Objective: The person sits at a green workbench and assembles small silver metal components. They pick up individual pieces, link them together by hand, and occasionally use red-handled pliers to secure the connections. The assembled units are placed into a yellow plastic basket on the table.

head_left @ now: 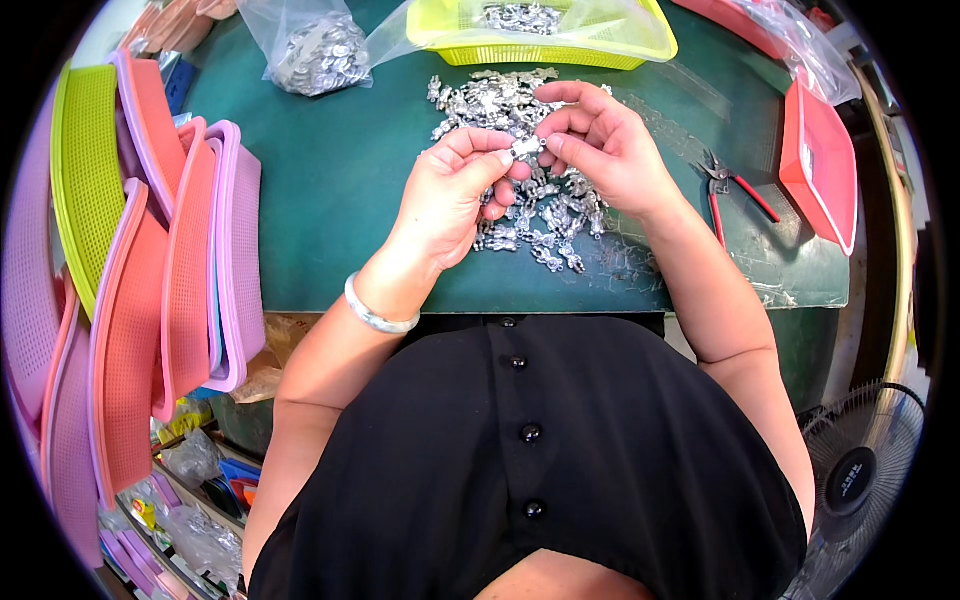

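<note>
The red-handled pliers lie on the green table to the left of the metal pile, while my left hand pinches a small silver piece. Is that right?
Not quite: the head view shows the red-handled pliers on the green table to the right of the metal pile. The left hand does pinch a small silver piece.

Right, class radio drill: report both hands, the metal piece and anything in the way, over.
Left hand pinching small silver metal piece, right hand at its other end. Loose metal pieces heaped beneath. Red-handled pliers off right, apart from both hands.
</note>
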A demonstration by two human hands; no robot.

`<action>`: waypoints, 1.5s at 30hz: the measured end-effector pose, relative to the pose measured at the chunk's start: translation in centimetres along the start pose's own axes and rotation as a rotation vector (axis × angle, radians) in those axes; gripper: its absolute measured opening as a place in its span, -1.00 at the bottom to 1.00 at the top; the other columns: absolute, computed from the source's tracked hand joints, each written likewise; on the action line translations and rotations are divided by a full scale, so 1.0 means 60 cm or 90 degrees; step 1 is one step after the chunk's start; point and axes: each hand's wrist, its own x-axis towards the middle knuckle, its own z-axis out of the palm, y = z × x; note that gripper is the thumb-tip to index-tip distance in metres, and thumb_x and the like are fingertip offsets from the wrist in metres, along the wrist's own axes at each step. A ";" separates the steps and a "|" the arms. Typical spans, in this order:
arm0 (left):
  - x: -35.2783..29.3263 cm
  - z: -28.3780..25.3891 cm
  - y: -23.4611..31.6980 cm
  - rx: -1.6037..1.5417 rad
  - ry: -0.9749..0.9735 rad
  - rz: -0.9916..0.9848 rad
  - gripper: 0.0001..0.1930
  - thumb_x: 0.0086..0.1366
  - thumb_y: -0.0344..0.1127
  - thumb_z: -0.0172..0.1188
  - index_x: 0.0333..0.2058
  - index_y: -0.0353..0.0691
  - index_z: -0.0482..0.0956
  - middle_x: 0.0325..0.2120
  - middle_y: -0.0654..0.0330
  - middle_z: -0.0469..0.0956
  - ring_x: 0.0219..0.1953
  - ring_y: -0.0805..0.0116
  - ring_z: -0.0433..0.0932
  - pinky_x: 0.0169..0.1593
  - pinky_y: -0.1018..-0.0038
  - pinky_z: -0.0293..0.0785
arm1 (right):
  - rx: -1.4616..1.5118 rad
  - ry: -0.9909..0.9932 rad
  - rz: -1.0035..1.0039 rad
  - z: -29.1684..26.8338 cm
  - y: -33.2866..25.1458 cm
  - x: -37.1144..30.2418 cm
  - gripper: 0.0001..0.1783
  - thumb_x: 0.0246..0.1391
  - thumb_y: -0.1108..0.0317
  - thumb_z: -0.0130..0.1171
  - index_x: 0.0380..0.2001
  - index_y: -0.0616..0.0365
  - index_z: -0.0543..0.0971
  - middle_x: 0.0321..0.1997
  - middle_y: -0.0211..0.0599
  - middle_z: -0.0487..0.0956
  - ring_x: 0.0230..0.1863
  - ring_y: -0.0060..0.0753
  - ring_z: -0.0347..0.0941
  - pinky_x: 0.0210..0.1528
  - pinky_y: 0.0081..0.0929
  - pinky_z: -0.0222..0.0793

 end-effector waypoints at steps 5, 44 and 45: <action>0.000 -0.001 0.000 -0.027 -0.018 0.000 -0.88 0.22 -0.43 0.01 -0.25 -0.25 0.42 -0.48 0.16 0.51 -0.60 0.58 0.38 -0.59 0.72 0.23 | 0.007 0.009 0.001 0.000 -0.001 0.000 -0.57 -0.02 0.61 0.03 -0.02 0.25 0.30 -0.36 -0.36 0.47 -0.37 -0.63 0.40 -0.33 -0.69 0.35; 0.002 -0.005 -0.017 -0.112 -0.029 0.070 -0.72 0.11 -0.57 0.10 -0.15 -0.30 0.46 -0.41 0.26 0.44 -0.49 0.54 0.45 -0.44 0.68 0.39 | 0.035 -0.005 -0.012 0.005 -0.001 0.000 -0.58 -0.11 0.68 0.07 -0.09 0.32 0.37 -0.32 -0.33 0.47 -0.28 -0.61 0.41 -0.20 -0.66 0.38; 0.002 -0.005 -0.016 -0.115 -0.030 0.065 -0.71 0.11 -0.57 0.10 -0.14 -0.30 0.46 -0.41 0.26 0.44 -0.49 0.54 0.45 -0.44 0.68 0.39 | 0.036 -0.005 -0.013 0.004 -0.001 0.000 -0.58 -0.11 0.68 0.07 -0.09 0.32 0.37 -0.32 -0.33 0.47 -0.28 -0.61 0.41 -0.20 -0.66 0.38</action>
